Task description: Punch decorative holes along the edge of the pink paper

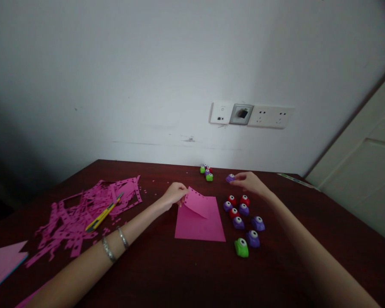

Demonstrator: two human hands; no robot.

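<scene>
My left hand (pixel 175 194) pinches the corner of a small pink paper piece (pixel 197 202), which has a row of punched holes along its edge. That piece is tilted above a larger pink sheet (pixel 200 229) lying flat on the dark table. Between the fingers of my right hand (pixel 247 182) is a purple craft punch (pixel 230 178), held at the back right of the sheet. Several more punches stand nearer me, among them a red punch (pixel 244 200), a purple punch (pixel 253 238) and a green punch (pixel 241 247).
A heap of punched pink scraps (pixel 70 222) covers the left, with a yellow utility knife (pixel 104 212) on it. Another cluster of punches (pixel 207 172) stands by the wall. Pink sheets (pixel 3 263) lie at the left edge. A ruler-like strip (pixel 298 181) lies back right.
</scene>
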